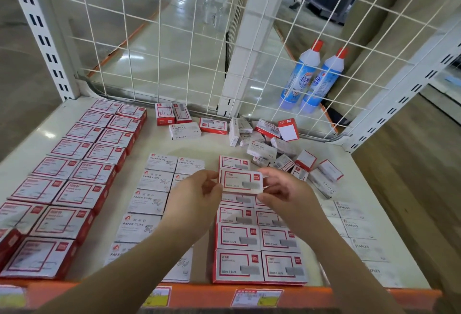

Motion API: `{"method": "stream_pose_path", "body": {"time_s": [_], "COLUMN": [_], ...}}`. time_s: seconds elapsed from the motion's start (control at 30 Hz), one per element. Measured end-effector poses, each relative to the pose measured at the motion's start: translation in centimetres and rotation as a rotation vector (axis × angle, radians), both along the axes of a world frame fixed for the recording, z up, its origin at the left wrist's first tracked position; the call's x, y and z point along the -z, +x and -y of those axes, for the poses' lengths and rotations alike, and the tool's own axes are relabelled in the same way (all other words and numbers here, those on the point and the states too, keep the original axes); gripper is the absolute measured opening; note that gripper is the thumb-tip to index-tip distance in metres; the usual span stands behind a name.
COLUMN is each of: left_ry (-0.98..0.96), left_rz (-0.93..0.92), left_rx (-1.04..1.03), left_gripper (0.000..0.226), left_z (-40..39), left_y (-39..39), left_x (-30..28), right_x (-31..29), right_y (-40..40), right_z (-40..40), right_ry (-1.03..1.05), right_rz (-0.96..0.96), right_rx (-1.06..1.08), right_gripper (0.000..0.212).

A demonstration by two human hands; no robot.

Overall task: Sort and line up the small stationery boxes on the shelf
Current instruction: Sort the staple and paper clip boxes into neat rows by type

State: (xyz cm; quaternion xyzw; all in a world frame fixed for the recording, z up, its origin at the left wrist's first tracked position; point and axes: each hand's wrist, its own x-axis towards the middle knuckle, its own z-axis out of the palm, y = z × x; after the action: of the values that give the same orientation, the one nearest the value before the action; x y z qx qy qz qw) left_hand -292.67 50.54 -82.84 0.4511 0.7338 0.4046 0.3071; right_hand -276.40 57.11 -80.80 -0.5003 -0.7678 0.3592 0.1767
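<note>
Both my hands hold one red-and-white staples box [240, 181] above the shelf's middle. My left hand [197, 190] pinches its left end, and my right hand [282, 189] pinches its right end. Under it run two columns of the same red-framed staples boxes [259, 246] toward the front edge. Left of them lie white paper clips boxes [149, 201] in columns, and at the far left two long columns of larger red paper clip boxes [82, 171]. White staples boxes [359, 229] line the right side. A loose heap of mixed boxes [272, 146] lies at the back right.
The white shelf [192, 142] has an orange front rail [204, 295] with price labels. A wire mesh panel [174, 39] closes the back. Two blue-and-white bottles with red caps [311, 76] stand behind the mesh. A few single boxes [174, 119] sit at the back middle.
</note>
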Motion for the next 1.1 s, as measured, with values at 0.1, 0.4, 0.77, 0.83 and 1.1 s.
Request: {"method": "stream_pose_path", "body": {"time_s": [0.1, 0.4, 0.77, 0.83, 1.1], "left_ry": [-0.025, -0.145, -0.141, -0.13, -0.125], "left_rz": [-0.319, -0.758, -0.818, -0.807, -0.734], "left_rx": [0.09, 0.409, 0.488, 0.488, 0.47], "left_gripper": [0.038, 0.041, 0.042, 0.039, 0.035], "left_z": [-0.5, -3.1, -5.6, -5.8, -6.0], "left_y": [-0.1, -0.6, -0.2, -0.2, -0.1], "left_x": [-0.4, 0.8, 2.4, 2.5, 2.5], "right_x": [0.6, 2.4, 4.5, 4.8, 4.4], "right_y": [0.4, 0.0, -2.6, -2.7, -3.1], "right_z": [-0.8, -4.3, -7.6, -8.1, -9.0], "right_ry": [0.023, 0.052, 0.03, 0.047, -0.02], "right_rz": [0.033, 0.155, 0.095, 0.102, 0.073], "right_rx": [0.038, 0.156, 0.17, 0.165, 0.173], "right_gripper": [0.038, 0.037, 0.023, 0.022, 0.012]}}
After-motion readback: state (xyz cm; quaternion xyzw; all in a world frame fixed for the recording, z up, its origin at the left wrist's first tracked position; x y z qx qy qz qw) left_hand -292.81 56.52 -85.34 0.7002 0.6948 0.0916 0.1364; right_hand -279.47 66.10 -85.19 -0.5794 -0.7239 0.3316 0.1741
